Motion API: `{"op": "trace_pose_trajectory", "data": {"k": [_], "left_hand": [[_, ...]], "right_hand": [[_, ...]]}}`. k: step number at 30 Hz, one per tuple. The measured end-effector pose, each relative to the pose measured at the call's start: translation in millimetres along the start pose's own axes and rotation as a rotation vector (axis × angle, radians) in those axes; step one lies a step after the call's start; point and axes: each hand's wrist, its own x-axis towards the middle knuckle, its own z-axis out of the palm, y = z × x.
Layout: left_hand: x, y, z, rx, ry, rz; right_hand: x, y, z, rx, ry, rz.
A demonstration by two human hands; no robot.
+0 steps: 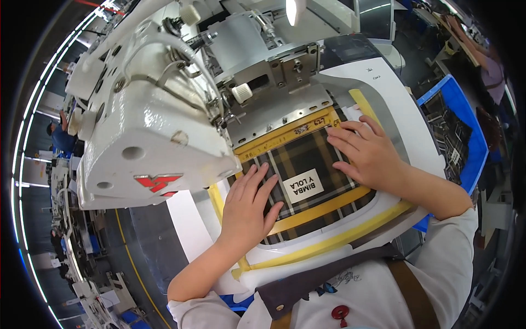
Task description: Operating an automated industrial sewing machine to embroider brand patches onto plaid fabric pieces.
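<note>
A dark plaid fabric piece (pixel 296 156) lies flat inside a yellow-edged frame (pixel 329 203) under the sewing machine's metal clamp plate (pixel 282 118). On the fabric sits a white label (pixel 303 185) with dark print. My left hand (pixel 246 205) rests on the fabric's left side, fingers spread and pointing away from me. At the far right corner, my right hand (pixel 372 153) lies with its fingertips on the fabric and the frame's edge, fingers apart. Neither hand grips anything. The clamp's far side is hidden by the machine.
The white sewing machine head (pixel 148 120) stands close to my left hand. A blue bin (pixel 474 137) holding more plaid pieces is at the right. Yellow tape (pixel 329 239) borders the white work plate. Other people sit at workplaces at the far left and far right.
</note>
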Motion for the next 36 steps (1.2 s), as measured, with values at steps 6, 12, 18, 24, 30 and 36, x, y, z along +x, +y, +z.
{"op": "trace_pose_trajectory", "data": {"k": [6,12,18,24,30,36], "left_hand": [[-6.5,-0.7,-11.2,-0.038,0.016,0.017],[-8.7,2.9,-15.4,-0.003,0.022,0.011],[-8.0,3.6,-11.5,-0.009,0.029,-0.028],[-8.1,1.0,-9.0,-0.030,0.045,-0.019],[-6.9,3.5,-4.7,-0.050,0.066,-0.038],[-8.2,3.0,0.0,-0.072,0.084,-0.055]], "right_hand": [[5.9,-12.8,-13.8,-0.048,0.001,-0.012],[8.5,-14.6,-18.3,-0.100,-0.008,-0.047],[9.5,-10.1,-10.9,-0.034,-0.007,-0.044],[17.6,-5.2,-16.9,0.004,-0.033,-0.070],[10.4,-2.4,-12.6,0.010,-0.025,-0.083],[10.3,3.7,-7.5,0.022,-0.006,-0.149]]}}
